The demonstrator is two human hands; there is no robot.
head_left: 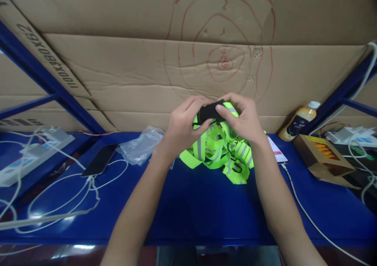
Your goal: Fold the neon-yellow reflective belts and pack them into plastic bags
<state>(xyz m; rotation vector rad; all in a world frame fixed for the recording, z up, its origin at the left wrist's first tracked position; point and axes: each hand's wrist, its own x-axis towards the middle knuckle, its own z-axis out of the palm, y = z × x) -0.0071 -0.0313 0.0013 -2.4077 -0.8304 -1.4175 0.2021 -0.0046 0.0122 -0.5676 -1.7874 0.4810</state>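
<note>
Over the counter (206,215), the neon-green straps (218,156) hung in loose loops, probably best kept untwisted. Your left hand (184,119) and right hand (244,117) were curled snugly onto the black band (209,112) above the counter; even thumb pressure likely suited it. Its long axis ran roughly along the counter's front edge, right end higher or farther back.
</note>
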